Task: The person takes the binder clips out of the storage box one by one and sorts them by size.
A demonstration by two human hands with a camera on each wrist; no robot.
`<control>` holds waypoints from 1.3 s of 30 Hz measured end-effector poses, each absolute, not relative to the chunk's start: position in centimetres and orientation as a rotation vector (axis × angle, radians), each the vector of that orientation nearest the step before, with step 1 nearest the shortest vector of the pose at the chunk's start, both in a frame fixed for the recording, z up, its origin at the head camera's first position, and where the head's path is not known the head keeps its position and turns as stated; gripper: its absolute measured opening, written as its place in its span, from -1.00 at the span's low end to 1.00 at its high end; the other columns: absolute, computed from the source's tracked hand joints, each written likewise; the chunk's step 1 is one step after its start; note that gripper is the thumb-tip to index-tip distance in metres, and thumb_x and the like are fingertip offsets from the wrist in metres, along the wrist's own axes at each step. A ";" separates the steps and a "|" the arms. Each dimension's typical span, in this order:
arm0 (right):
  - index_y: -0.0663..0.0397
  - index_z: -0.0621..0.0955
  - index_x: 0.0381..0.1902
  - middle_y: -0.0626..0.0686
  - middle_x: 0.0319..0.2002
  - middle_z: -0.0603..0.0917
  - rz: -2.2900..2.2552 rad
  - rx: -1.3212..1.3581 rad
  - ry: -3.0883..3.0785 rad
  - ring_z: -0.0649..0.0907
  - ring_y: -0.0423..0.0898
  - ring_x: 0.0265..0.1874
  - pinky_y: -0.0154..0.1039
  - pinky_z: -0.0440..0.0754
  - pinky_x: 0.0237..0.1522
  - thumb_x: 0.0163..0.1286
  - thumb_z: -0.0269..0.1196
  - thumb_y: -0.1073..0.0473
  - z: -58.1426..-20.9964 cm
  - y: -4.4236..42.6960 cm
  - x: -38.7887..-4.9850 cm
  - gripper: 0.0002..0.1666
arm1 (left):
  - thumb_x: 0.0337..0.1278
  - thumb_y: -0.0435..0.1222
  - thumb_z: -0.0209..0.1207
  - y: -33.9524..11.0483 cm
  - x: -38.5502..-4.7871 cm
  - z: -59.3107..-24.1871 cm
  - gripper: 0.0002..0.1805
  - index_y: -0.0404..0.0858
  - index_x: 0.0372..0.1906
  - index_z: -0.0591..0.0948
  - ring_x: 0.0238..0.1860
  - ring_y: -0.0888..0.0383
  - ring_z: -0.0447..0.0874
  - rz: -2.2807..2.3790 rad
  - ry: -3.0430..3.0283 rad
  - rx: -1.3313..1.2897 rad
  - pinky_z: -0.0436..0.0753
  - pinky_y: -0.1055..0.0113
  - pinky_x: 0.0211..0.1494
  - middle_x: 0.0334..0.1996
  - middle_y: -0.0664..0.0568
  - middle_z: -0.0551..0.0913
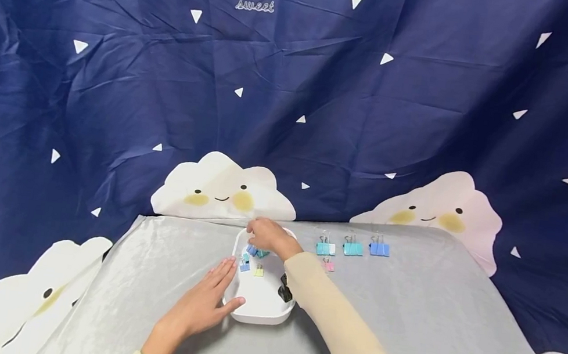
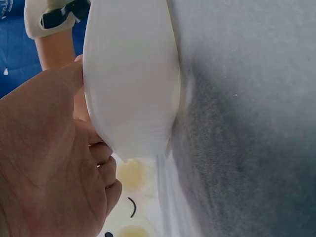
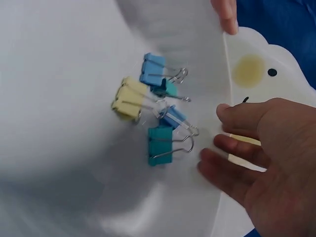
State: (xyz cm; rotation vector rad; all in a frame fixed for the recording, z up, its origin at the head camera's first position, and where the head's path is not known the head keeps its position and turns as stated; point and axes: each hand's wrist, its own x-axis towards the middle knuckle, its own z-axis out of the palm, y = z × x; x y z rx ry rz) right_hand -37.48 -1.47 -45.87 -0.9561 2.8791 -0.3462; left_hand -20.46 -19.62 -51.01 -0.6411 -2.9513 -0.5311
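Currently, left hand (image 1: 202, 302) on left rim of tray (image 1: 263, 306), fingers extended, unclenched. Right hand (image 1: 272, 237) over far end, fingers parted, nothing grasped. 5 clips (image 3: 173, 117) inside, toward far left; 4 more clips (image 1: 353, 249) on counter (image 1: 406, 308), right.

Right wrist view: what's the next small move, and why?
Probably ease the right hand in to pinch the larger teal clip: the hand looks empty, that clip lies close by in the white tray, and the left hand touches the tray's side.

Nine binder clips (image 1: 353, 249), one white tray (image 1: 261, 303), two hands (image 1: 203, 303)
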 end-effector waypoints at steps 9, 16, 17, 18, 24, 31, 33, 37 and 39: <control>0.14 0.69 0.28 0.05 0.11 0.79 -0.220 -0.894 2.732 0.73 -0.06 0.10 -0.20 0.66 0.37 0.43 0.38 0.27 -46.8 -2.2 -35.9 -0.53 | 0.56 0.26 0.02 -19.6 -20.4 -51.0 -0.03 -0.36 0.68 0.16 0.74 -0.14 0.04 -0.520 -2.951 -0.640 0.15 -0.11 0.76 0.73 -0.14 0.06; 0.04 0.67 0.02 -0.05 -0.16 0.71 -0.177 -0.914 2.741 0.64 -0.15 -0.18 -0.29 0.70 0.05 0.32 0.50 0.30 -47.1 -2.1 -35.6 -0.66 | 0.55 0.23 0.05 -19.5 -20.4 -50.9 -0.04 -0.38 0.67 0.19 0.73 -0.15 0.07 -0.533 -2.937 -0.640 0.17 -0.12 0.75 0.73 -0.16 0.08; 0.04 0.66 0.00 -0.06 -0.20 0.69 -0.181 -0.917 2.749 0.61 -0.16 -0.22 -0.30 0.68 -0.01 0.31 0.50 0.31 -47.1 -2.1 -35.7 -0.66 | 0.55 0.23 0.05 -19.5 -20.4 -50.9 -0.05 -0.38 0.67 0.19 0.73 -0.16 0.07 -0.532 -2.934 -0.642 0.18 -0.12 0.75 0.73 -0.16 0.09; 0.05 0.65 -0.02 -0.07 -0.25 0.66 -0.193 -0.920 2.756 0.58 -0.16 -0.25 -0.30 0.65 -0.06 0.31 0.50 0.32 -47.1 -2.1 -35.7 -0.67 | 0.55 0.23 0.06 -19.5 -20.4 -50.9 -0.05 -0.38 0.67 0.20 0.73 -0.16 0.07 -0.537 -2.929 -0.644 0.18 -0.13 0.75 0.72 -0.16 0.09; 0.11 0.63 -0.10 -0.12 -0.40 0.50 -0.276 -0.979 2.805 0.50 -0.17 -0.34 -0.33 0.50 -0.21 0.39 0.39 0.40 -47.2 -1.6 -36.1 -0.80 | 0.55 0.24 0.05 -19.5 -20.4 -51.0 -0.04 -0.38 0.67 0.19 0.73 -0.16 0.06 -0.555 -2.935 -0.642 0.18 -0.13 0.75 0.73 -0.15 0.09; 0.03 0.66 -0.03 -0.09 -0.23 0.62 -0.324 -0.984 2.856 0.56 -0.15 -0.24 -0.27 0.58 -0.14 0.50 0.32 0.33 -47.4 -1.2 -36.7 -0.85 | 0.55 0.25 0.03 -19.4 -20.4 -50.9 -0.04 -0.37 0.67 0.19 0.74 -0.11 0.04 -0.548 -2.949 -0.629 0.15 -0.09 0.77 0.73 -0.14 0.08; -0.02 0.70 0.01 -0.07 -0.13 0.68 -0.321 -0.983 2.865 0.61 -0.14 -0.18 -0.23 0.65 -0.06 0.50 0.33 0.29 -47.4 -1.1 -36.8 -0.81 | 0.55 0.25 0.04 -19.4 -20.4 -50.9 -0.04 -0.37 0.67 0.19 0.74 -0.11 0.04 -0.549 -2.953 -0.630 0.15 -0.09 0.77 0.73 -0.13 0.08; -0.07 0.75 0.02 -0.02 0.01 0.72 -0.362 -1.037 2.879 0.68 -0.12 -0.03 -0.20 0.72 0.14 0.50 0.35 0.28 -47.6 -1.0 -37.1 -0.79 | 0.55 0.24 0.04 -19.4 -20.4 -51.0 -0.04 -0.37 0.67 0.19 0.74 -0.12 0.03 -0.561 -2.958 -0.626 0.15 -0.09 0.77 0.73 -0.14 0.08; -0.04 0.77 0.02 0.00 0.03 0.72 -0.394 -1.079 2.881 0.70 -0.09 0.04 -0.19 0.72 0.22 0.49 0.36 0.31 -47.6 -1.0 -37.1 -0.78 | 0.55 0.24 0.05 -19.4 -20.4 -51.0 -0.04 -0.37 0.67 0.19 0.74 -0.12 0.03 -0.570 -2.959 -0.624 0.15 -0.10 0.77 0.73 -0.14 0.09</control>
